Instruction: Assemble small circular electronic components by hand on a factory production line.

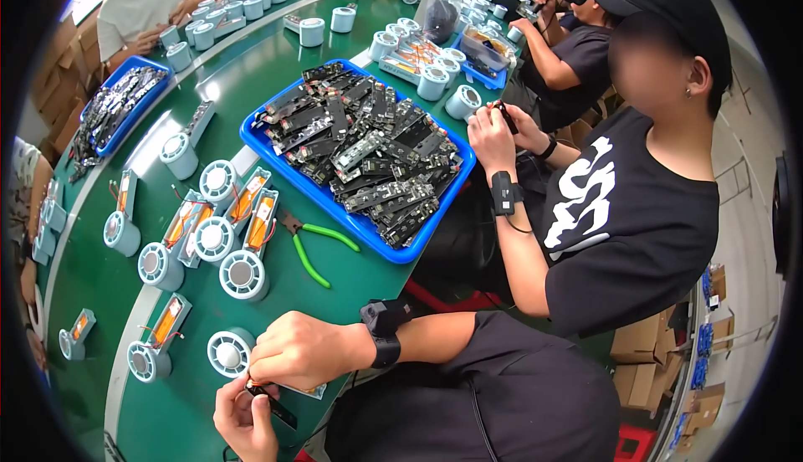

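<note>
My left hand is closed on a narrow black circuit board, pinching it between thumb and fingers near the table's front edge. Just above it, my right hand is closed at the board's upper end, where a bit of orange wire shows. What its fingertips grip is hidden. A light blue handheld fan lies beside my right hand, its round head facing up; part of a pale piece peeks out under that hand. Green-handled pliers lie open farther off on the green table.
A blue tray heaped with circuit boards stands ahead. Several fan bodies with orange batteries and wires lie to the left. Another blue tray is at far left. At my right a co-worker handles a small dark part.
</note>
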`<state>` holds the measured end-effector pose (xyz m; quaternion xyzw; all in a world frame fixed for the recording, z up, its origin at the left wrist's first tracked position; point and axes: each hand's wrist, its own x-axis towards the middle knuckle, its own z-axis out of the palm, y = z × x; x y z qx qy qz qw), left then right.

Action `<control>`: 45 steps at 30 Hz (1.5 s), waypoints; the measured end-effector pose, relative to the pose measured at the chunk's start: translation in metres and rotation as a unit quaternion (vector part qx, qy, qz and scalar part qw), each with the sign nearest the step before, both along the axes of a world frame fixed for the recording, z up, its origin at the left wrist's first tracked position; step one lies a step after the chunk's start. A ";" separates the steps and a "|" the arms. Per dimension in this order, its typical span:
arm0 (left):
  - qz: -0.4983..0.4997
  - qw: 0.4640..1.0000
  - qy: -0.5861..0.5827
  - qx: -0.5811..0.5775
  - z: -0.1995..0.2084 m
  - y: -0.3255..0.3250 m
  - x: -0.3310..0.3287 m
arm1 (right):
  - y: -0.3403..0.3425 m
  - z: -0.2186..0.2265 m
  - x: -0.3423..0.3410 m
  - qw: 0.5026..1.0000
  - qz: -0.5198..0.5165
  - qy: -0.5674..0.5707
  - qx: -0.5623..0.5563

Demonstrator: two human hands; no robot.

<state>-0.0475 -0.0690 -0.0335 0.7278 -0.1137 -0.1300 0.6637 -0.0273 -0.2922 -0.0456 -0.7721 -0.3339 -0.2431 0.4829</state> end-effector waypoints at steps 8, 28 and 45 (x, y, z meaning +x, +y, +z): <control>-0.011 1.000 -0.009 -0.013 0.002 -0.005 -0.006 | -0.003 0.005 -0.003 0.998 -0.013 -0.026 -0.065; -0.007 0.997 -0.018 0.073 0.008 -0.002 -0.003 | -0.003 0.003 -0.002 0.996 -0.028 -0.062 -0.060; 0.008 0.994 -0.070 0.080 0.018 -0.012 -0.011 | 0.001 0.001 -0.005 0.988 -0.076 -0.094 -0.098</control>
